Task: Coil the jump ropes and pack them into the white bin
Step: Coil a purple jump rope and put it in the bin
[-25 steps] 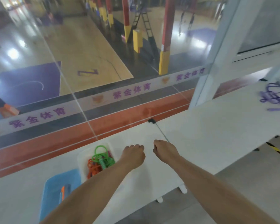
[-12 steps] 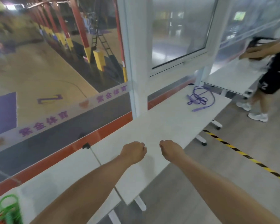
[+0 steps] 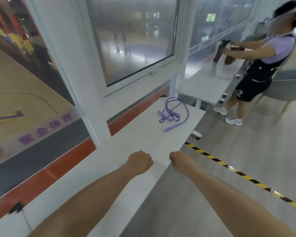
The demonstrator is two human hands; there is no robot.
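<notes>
A: What is nearest the camera?

B: Two bare forearms reach forward over the near end of a long white table. The left hand is curled into a fist above the tabletop, close to the table's aisle-side edge, and nothing shows in it. The right hand is balled up too, holding nothing, and it hangs just past that edge, over the grey floor. The two fists sit near each other but apart.

A: And the rope?

B: A purple jump rope lies uncoiled in loose loops at the table's far end, well apart from both hands. One handle points toward the aisle-side edge; the other handle lies beside the tangle, nearer the window side.

A: Is the bin there?

B: It does not show in this view.

A: What lies beyond?

B: A yellow-and-black striped tape line runs across the floor on the right. A white-framed window stands along the table's far long edge, with a sports court behind the glass. Past the table's far end another white table stands, and a person in a lilac top and dark shorts reaches both arms out over it.
</notes>
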